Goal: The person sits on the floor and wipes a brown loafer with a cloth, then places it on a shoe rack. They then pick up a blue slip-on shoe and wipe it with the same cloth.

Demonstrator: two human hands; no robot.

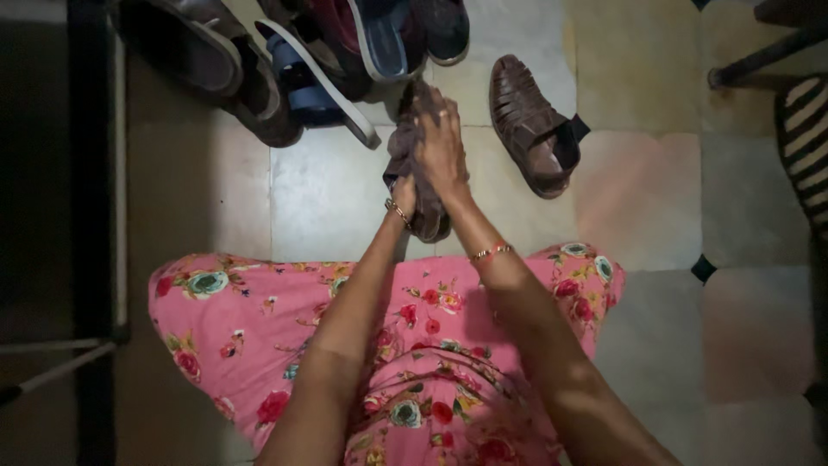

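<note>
My left hand (402,197), with a bangle at the wrist, grips the lower end of a dark brown sandal (431,223) held above the tiled floor. My right hand (440,142), with a ring on one finger, presses a brownish cloth (402,148) against the top of that sandal. The cloth hides most of it. A matching brown woven sandal (533,129) lies on the floor just right of my hands. My lap, in a pink floral dress (241,319), fills the lower part of the view.
A heap of shoes and sandals (302,60), dark and blue, lies at the top left by a dark rack frame (90,173). Chair legs (759,56) and a striped seat (806,138) stand at the right. Pale floor tiles (328,190) surround my hands.
</note>
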